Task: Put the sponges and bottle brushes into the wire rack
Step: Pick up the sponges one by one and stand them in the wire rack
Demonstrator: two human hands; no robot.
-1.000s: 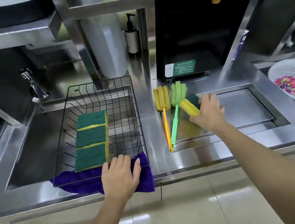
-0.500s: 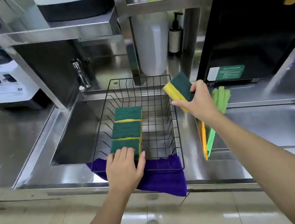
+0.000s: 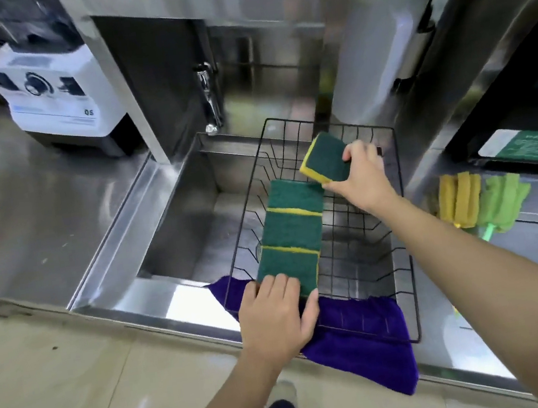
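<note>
- The right hand (image 3: 362, 179) fingers (image 3: 353, 153) grip a green-and-yellow rectangular sponge (image 3: 325, 158) above the black wire rack (image 3: 400, 237), centre of frame.
- The left hand (image 3: 277, 320) lies flat with open fingers on the rack's near rim.
- Three green-and-yellow sponges in a row (image 3: 290, 232) lie inside the rack.
- A yellow foam bottle brush (image 3: 459, 199) and a green foam bottle brush (image 3: 502, 202) lie on the steel desk (image 3: 19, 211), at right.

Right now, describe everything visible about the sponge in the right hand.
The sponge is a rectangular block, dark green scouring pad on top over yellow foam. The right hand pinches its near end, holding it tilted above the far part of the wire rack, just beyond the row of three sponges inside.
</note>
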